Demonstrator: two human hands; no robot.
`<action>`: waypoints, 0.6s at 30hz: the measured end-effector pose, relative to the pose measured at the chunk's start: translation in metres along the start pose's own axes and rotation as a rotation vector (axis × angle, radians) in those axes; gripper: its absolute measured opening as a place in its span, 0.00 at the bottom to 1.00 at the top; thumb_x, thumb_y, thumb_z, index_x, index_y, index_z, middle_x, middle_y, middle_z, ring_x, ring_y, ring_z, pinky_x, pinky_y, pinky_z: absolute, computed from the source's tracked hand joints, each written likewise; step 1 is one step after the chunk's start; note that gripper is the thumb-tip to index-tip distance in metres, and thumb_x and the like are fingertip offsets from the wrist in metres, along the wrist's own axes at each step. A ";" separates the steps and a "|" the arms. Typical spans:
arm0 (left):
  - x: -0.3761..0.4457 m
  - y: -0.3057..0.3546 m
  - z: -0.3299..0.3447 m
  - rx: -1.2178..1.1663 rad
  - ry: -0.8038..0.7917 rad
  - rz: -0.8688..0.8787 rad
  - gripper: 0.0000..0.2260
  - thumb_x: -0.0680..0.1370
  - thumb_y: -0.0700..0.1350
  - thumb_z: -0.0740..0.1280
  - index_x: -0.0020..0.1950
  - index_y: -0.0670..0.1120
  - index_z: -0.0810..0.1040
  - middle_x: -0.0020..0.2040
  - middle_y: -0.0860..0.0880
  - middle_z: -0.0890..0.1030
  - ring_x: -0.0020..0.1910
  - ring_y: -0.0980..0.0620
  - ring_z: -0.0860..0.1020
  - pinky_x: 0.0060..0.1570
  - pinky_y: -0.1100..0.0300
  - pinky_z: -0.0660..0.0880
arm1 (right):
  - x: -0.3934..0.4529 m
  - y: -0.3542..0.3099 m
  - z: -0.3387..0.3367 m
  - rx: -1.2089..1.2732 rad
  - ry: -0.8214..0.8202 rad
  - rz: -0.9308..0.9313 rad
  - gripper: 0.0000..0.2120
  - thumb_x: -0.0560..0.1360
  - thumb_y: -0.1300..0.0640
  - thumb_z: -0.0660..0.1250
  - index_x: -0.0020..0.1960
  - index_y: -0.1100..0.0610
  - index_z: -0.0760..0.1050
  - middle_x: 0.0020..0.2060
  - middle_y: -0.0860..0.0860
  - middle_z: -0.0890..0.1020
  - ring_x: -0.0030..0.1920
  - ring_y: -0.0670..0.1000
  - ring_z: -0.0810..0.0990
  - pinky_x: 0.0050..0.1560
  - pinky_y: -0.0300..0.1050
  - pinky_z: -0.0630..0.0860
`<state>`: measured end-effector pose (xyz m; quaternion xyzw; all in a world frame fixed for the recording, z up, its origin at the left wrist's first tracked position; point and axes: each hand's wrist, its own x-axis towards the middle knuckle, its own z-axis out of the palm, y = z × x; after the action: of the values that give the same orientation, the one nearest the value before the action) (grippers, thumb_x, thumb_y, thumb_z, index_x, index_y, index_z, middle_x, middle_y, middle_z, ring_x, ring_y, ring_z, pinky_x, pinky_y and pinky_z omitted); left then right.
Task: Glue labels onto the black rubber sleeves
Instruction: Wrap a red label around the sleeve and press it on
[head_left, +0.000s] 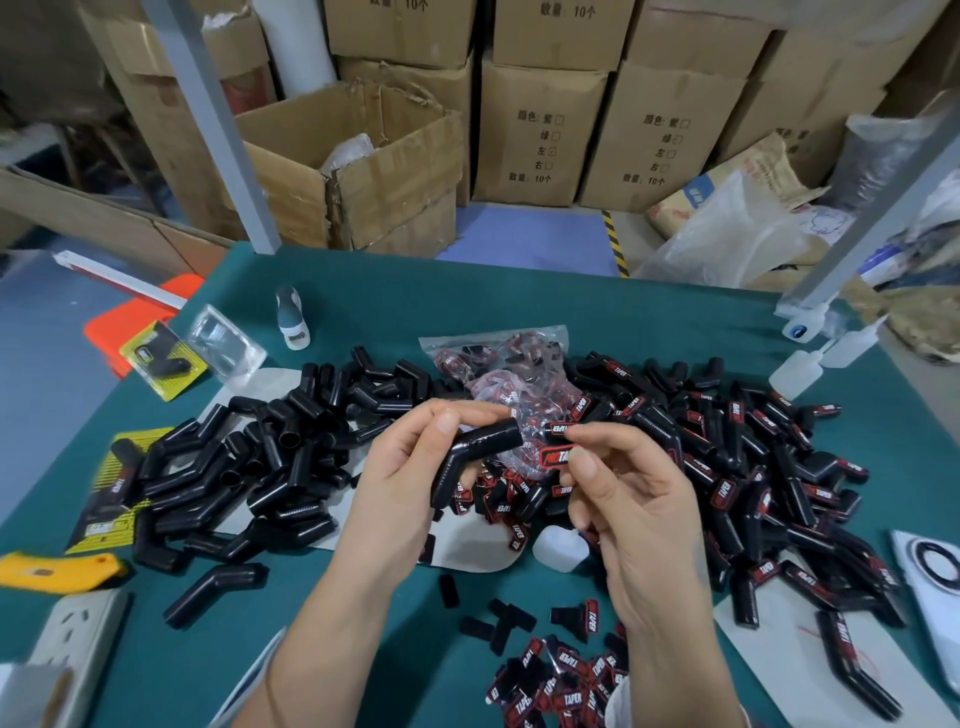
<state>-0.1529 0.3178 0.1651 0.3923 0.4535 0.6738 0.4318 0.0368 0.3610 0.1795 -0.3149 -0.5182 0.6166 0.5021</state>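
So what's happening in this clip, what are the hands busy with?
A person is labelling bent black rubber sleeves at a green table. The left hand grips a bare sleeve, while the right hand pinches a red and black label beside it, not yet stuck on. Unlabelled sleeves are heaped to the left, labelled ones to the right. A small white bottle lies below the hands.
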 end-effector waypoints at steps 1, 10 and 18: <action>0.000 0.001 0.001 -0.009 0.013 0.003 0.14 0.83 0.55 0.64 0.52 0.49 0.87 0.60 0.44 0.86 0.62 0.45 0.83 0.50 0.58 0.77 | -0.001 0.000 -0.001 -0.015 0.007 -0.008 0.17 0.71 0.42 0.80 0.53 0.51 0.85 0.39 0.52 0.83 0.33 0.47 0.77 0.33 0.37 0.76; -0.002 0.009 0.003 -0.247 -0.044 -0.118 0.15 0.80 0.55 0.73 0.55 0.43 0.89 0.59 0.45 0.85 0.40 0.58 0.78 0.43 0.66 0.75 | 0.001 -0.001 0.001 -0.036 0.059 -0.069 0.12 0.72 0.44 0.79 0.50 0.49 0.84 0.43 0.52 0.85 0.43 0.48 0.84 0.40 0.38 0.81; -0.006 0.009 -0.008 -0.191 -0.187 -0.079 0.17 0.85 0.38 0.61 0.72 0.45 0.80 0.52 0.46 0.81 0.46 0.52 0.77 0.51 0.60 0.77 | 0.002 -0.007 -0.009 0.001 0.095 -0.090 0.13 0.72 0.45 0.80 0.50 0.50 0.83 0.44 0.52 0.84 0.44 0.50 0.84 0.44 0.41 0.82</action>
<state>-0.1599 0.3078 0.1704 0.3923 0.3602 0.6569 0.5337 0.0461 0.3652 0.1840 -0.3200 -0.5072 0.5779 0.5534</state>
